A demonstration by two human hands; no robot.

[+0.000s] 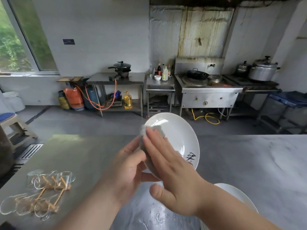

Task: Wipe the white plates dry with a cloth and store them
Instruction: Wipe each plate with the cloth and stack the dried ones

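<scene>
White plate (pixel 181 135) tilted, face toward viewer, cloth (pixel 159 128) seemingly under right hand (pixel 172 176)

Here's my left hand (pixel 127 171), bare, and my right hand (pixel 174 185), bare as well. My fingers (pixel 154 143) are plain; the nails look short, though blur softens them. There's my right thumb (pixel 157 191), broad and rounded at the tip. My left forearm (pixel 93 211) is uncovered right down to the bottom edge of view, and my right forearm (pixel 232 208) is the same, bare skin all the way. Creases show across my knuckles.
</scene>
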